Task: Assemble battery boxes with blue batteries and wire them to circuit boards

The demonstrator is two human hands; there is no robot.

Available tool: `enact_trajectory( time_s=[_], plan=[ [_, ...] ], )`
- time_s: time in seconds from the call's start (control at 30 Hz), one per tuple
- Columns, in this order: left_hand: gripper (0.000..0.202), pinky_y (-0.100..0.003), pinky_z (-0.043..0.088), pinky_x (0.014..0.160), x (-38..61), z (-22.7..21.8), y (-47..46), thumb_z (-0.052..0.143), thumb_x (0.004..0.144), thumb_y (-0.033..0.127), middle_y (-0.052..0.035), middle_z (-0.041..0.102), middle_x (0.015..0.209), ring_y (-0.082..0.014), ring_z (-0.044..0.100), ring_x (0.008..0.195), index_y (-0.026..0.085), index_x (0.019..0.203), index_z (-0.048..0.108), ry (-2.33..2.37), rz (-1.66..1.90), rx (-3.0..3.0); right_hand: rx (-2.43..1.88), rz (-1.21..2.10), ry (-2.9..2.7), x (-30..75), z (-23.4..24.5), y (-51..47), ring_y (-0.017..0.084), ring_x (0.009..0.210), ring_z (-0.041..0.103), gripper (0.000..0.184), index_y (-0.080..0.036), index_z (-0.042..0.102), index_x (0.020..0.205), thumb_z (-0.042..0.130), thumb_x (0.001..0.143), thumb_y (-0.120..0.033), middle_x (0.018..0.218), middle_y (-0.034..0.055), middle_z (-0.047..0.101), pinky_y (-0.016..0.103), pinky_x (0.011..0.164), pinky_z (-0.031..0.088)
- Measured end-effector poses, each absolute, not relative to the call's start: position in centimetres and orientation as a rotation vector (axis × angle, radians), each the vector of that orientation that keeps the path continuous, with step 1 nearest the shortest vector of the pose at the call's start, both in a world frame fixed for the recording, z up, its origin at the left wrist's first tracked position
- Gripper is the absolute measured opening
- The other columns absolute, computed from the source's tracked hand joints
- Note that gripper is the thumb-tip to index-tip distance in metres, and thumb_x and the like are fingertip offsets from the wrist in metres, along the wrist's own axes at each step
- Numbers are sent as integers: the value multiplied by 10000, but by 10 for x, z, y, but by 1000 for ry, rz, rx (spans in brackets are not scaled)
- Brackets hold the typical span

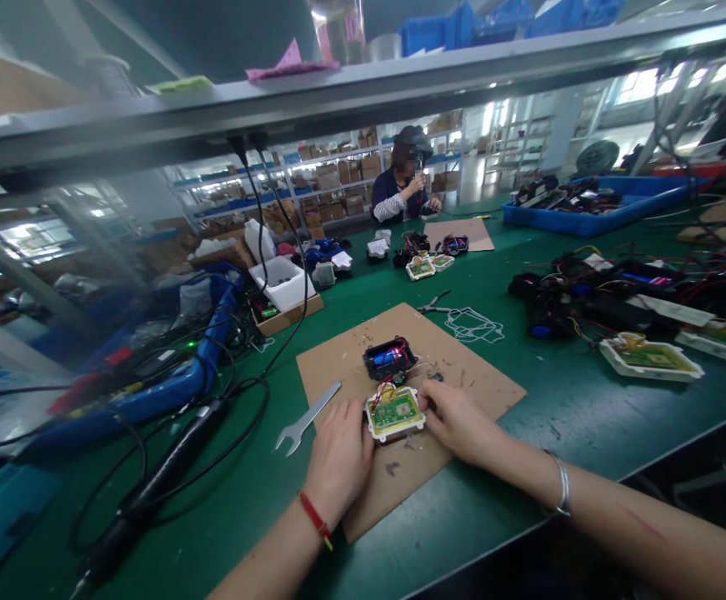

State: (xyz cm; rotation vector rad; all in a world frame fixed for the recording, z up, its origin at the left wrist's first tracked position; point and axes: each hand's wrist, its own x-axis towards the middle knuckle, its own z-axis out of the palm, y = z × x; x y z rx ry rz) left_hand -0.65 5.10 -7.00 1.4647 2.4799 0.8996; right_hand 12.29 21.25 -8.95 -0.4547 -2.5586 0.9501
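A white casing with a green circuit board point(395, 412) in it lies between my hands on a cardboard sheet point(337, 360). My left hand point(342, 446) is closed against the casing's left edge, its fingertips partly hidden. At the right edge, my right hand point(450, 417) has thumb and fingers drawn together on the casing's side. Thin red and yellow wires run from the board to a black housing point(372, 364) just beyond it, which holds a blue cylindrical battery point(390, 358). An open-end wrench point(309, 417) lies left of my left hand.
Pliers point(433, 303) and a loop of white wire point(475, 325) lie beyond the cardboard. Wired black housings point(550, 308) crowd the right side. A black cabled tool point(162, 471) and a blue bin point(212, 333) stand left. A person point(403, 179) sits opposite.
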Motion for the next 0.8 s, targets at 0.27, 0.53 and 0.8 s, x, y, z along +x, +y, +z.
enact_trajectory(
  time_s=[0.27,0.53,0.8],
  plan=[
    [211,-371,435,816,-7,-65,52,472,838,191,-69,630,920,-242,598,881,199,1027,564,2407,1194,1288,-505,1046,-2477,128,-84,213,129,618,500,141,-189,482,767,483,730,-53,754,9,545,253,586,366],
    [195,-279,508,725,-2,-39,40,532,837,280,-22,582,822,-144,611,759,156,984,503,1850,1390,974,-423,1980,-2255,141,-71,212,110,607,461,125,-167,517,776,620,756,-234,694,-4,527,241,564,351],
    [267,-208,461,570,6,-34,40,651,784,308,17,551,752,-83,555,596,155,963,525,1606,1513,758,-457,2160,-2098,150,-55,213,97,585,394,181,-189,448,764,602,784,-282,660,-40,433,224,535,317]
  ],
)
